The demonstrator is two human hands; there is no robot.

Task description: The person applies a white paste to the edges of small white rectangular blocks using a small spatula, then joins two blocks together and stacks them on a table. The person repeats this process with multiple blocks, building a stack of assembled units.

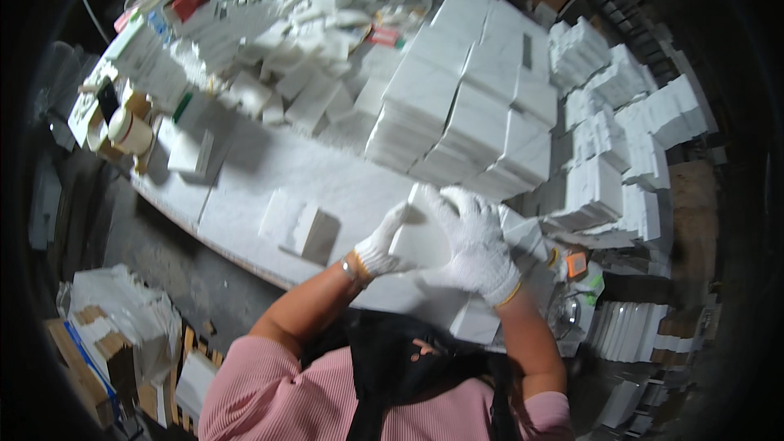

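A pale worktable [245, 196] carries tight stacks of gray-veined white slabs [478, 118] beyond our gloved hands. Over its near side, we hold a white tile [420, 243], our right hand [477, 243] and left hand [382, 245] clamped on opposite sides, though blur seems to hide the exact finger placement. A white block [287, 223] rests to the left; a small orange object [576, 265] sits at right.

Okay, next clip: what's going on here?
A person in white gloves holds a white slab between their left hand and right hand, above a pale worktable. A small white block sits to the left, and large stacks of white slabs stand beyond the hands.
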